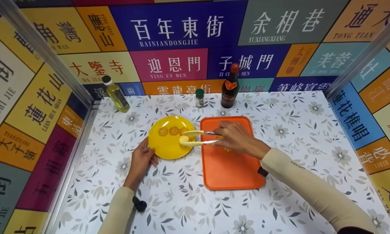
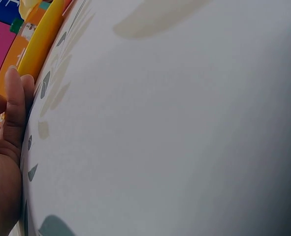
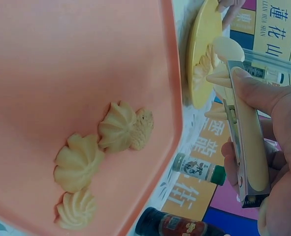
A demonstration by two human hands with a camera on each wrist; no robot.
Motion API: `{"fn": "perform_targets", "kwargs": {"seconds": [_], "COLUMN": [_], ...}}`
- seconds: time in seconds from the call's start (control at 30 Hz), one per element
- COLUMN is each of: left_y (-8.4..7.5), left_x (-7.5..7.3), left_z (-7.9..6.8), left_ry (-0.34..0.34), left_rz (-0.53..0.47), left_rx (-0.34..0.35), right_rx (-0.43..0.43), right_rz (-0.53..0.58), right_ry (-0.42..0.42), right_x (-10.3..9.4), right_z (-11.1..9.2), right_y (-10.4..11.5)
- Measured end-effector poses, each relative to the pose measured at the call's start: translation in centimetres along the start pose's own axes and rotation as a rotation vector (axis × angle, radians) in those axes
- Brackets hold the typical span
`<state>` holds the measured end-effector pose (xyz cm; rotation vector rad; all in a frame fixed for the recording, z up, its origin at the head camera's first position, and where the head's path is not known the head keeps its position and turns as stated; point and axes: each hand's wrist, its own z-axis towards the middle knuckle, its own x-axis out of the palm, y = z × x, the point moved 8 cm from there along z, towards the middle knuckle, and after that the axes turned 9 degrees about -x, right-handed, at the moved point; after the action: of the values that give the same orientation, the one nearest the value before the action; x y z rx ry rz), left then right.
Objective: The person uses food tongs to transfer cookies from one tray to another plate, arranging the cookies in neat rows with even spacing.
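Observation:
My right hand (image 1: 235, 135) grips metal tongs (image 3: 248, 132) with cream-coloured tips, their two arms apart above the yellow plate (image 1: 170, 149). Swirl-shaped cookies (image 1: 174, 130) sit on that plate, the rightmost partly hidden by the tongs. Whether the tips touch a cookie cannot be told. At the plate's lower left edge, my left hand (image 1: 142, 159) rests on the table and touches the rim; its longer fingers (image 2: 15, 98) look fairly straight in the left wrist view. The orange tray (image 1: 234, 172) lies under my right hand, with several more cookies (image 3: 77, 162) on it.
Behind the plate and tray stand a small green-capped jar (image 1: 199, 98) and a dark red-capped bottle (image 1: 229, 92). An oil bottle (image 1: 117, 96) stands at the back left. Printed panels (image 1: 175, 24) wall in the flower-patterned table (image 1: 168, 204) at the back and sides.

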<state>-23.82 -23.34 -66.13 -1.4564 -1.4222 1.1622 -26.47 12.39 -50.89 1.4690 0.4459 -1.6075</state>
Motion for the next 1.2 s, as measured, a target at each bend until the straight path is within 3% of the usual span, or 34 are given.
{"fn": "perform_targets", "kwargs": {"seconds": [0.37,1.2], "left_y": [-0.4,0.0], "left_x": [0.0,0.0], "left_z": [-0.1,0.0], "left_ry": [0.009,0.004], "left_rz": [0.027,0.005], "left_rx": [0.029,-0.001], "right_rx": [-0.018,-0.030], "right_rz": [0.021,-0.016], "right_ry": [-0.001,0.009], "right_x": [0.6,2.4], "right_z": [1.1,2.5], "right_y": [0.6,0.7]}}
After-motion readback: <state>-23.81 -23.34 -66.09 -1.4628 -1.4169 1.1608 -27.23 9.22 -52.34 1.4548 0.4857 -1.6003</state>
